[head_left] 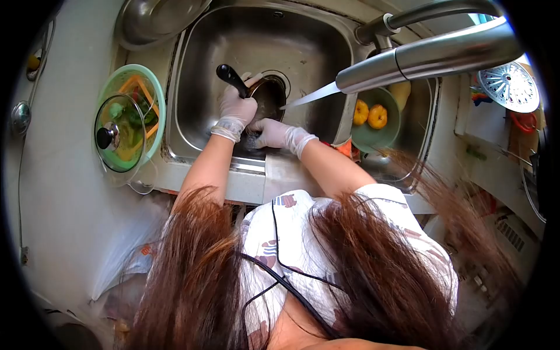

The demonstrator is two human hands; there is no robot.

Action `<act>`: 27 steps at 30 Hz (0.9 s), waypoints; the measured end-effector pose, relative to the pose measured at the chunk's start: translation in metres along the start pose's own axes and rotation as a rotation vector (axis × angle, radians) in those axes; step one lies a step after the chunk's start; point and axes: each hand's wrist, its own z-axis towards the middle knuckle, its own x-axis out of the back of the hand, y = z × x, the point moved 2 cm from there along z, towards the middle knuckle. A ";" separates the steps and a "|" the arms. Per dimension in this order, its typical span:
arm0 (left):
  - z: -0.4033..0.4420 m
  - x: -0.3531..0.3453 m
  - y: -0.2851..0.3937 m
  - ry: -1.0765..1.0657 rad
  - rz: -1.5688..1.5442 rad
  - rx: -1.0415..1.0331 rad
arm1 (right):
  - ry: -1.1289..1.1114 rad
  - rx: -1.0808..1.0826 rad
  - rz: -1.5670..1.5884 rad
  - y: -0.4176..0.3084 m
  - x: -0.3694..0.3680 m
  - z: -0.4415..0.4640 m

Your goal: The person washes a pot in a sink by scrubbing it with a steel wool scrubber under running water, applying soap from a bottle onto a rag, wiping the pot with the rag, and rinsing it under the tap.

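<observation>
A small saucepan (270, 97) with a black handle (231, 79) is tilted in the steel sink, its inside facing the tap. My left hand (238, 109), in a thin white glove, is closed around the pan's side near the base of the handle. My right hand (276, 133), gloved too, is at the pan's near edge with its fingers curled; whatever they may hold is hidden. Water (312, 95) streams from the tap (402, 61) into the pan.
Left of the sink (185, 111), a glass lid (119, 133) rests on a green basin (159, 93) containing greens. A metal bowl (154, 23) stands at the back left. In the right-hand sink, a green bowl (382, 135) holds yellow-orange produce (377, 116). The tap overhangs from the right.
</observation>
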 end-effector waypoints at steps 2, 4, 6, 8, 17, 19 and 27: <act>-0.007 -0.005 0.009 -0.134 -0.068 0.108 | -0.144 -0.110 -0.365 0.003 0.003 -0.004; 0.006 -0.009 0.037 -0.191 0.016 0.249 | -0.200 -0.204 -0.839 0.003 0.037 0.011; 0.000 -0.003 0.033 -0.159 -0.008 0.323 | -0.092 -0.162 -1.144 0.015 0.036 0.028; -0.005 -0.006 0.022 -0.111 -0.140 0.346 | 0.223 -0.024 -1.302 0.062 0.023 0.050; -0.019 -0.012 0.020 0.029 -0.193 0.463 | 0.292 -0.197 0.306 0.053 -0.020 0.051; -0.021 -0.012 -0.002 0.041 -0.316 0.374 | 0.290 -0.190 0.143 0.045 -0.025 0.042; -0.016 -0.041 -0.075 0.009 -0.053 0.400 | 0.584 -0.035 -0.991 0.035 0.016 0.027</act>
